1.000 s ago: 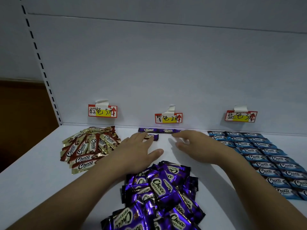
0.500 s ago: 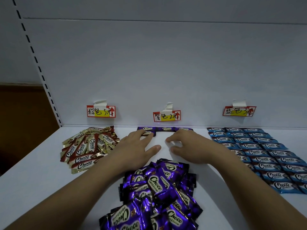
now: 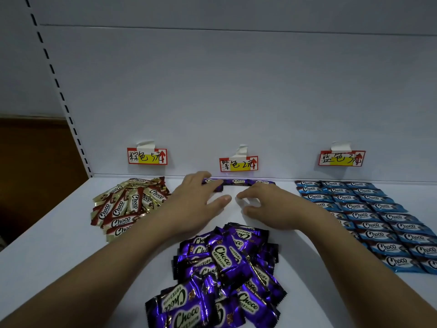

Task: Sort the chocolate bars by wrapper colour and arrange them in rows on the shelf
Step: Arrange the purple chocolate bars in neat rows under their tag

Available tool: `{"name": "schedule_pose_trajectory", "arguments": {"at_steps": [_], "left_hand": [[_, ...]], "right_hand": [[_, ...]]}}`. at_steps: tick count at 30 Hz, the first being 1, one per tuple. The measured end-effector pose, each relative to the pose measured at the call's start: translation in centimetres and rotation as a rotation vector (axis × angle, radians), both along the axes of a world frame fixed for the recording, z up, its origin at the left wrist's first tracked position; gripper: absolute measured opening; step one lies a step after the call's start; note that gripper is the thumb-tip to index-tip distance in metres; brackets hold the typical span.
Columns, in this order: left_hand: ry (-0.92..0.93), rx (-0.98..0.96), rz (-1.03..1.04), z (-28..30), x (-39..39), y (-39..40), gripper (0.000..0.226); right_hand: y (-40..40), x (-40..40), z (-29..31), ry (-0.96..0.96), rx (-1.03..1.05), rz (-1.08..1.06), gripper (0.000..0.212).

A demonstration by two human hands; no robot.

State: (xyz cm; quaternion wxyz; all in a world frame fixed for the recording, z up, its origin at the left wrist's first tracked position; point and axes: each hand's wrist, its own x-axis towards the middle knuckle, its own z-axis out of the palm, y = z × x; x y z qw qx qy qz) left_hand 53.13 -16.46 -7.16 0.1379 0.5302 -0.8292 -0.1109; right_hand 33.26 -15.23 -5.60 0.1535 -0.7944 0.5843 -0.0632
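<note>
Three purple chocolate bars form a short row (image 3: pixel 238 182) against the shelf's back wall, under the middle price tag (image 3: pixel 238 164). My left hand (image 3: pixel 196 202) lies flat with fingers apart, its fingertips resting on the row's left bar and on another purple bar (image 3: pixel 218 188) just in front of it. My right hand (image 3: pixel 272 207) rests on the shelf right of centre, fingers curled down and holding nothing. A loose pile of purple bars (image 3: pixel 224 268) lies in front of both hands.
A heap of gold-and-red bars (image 3: pixel 130 204) lies at the left under its tag (image 3: pixel 147 156). Blue bars (image 3: pixel 369 209) fill neat rows at the right under the third tag (image 3: pixel 341 158). The white shelf (image 3: pixel 47 245) ends at a slotted upright (image 3: pixel 71 119).
My left hand has slid a purple bar back towards the left end of the row. My right hand has drawn back off the row's right end, which now shows a third bar.
</note>
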Motion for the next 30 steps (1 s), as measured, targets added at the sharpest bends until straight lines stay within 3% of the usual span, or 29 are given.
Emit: {"name": "schedule_pose_trajectory", "arguments": {"at_steps": [3, 6, 9, 12, 17, 26, 30], "left_hand": [[0.186, 0.05, -0.128, 2.4, 0.5, 0.6, 0.026], [0.301, 0.256, -0.314, 4.9, 1.2, 1.8, 0.005], [0.209, 0.418, -0.446, 6.4, 1.9, 2.9, 0.016], [0.1, 0.463, -0.465, 6.4, 1.9, 3.2, 0.024], [0.017, 0.487, -0.437, 5.5, 1.7, 2.9, 0.018], [0.063, 0.51, -0.442, 5.3, 1.7, 2.6, 0.019], [0.232, 0.476, -0.394, 5.8, 2.8, 2.3, 0.011]], "right_hand": [[0.3, -0.1, 0.4, -0.096, -0.056, -0.004, 0.04], [0.4, 0.1, 1.2, -0.269, -0.069, 0.025, 0.027], [0.9, 0.3, 2.1, -0.397, 0.013, 0.088, 0.014], [1.3, 0.6, 2.4, -0.415, 0.084, 0.127, 0.014], [1.3, 0.5, 2.2, -0.415, 0.125, 0.126, 0.016], [1.6, 0.8, 2.4, -0.406, 0.134, 0.126, 0.013], [1.9, 0.7, 2.7, -0.426, 0.145, 0.127, 0.009]]}}
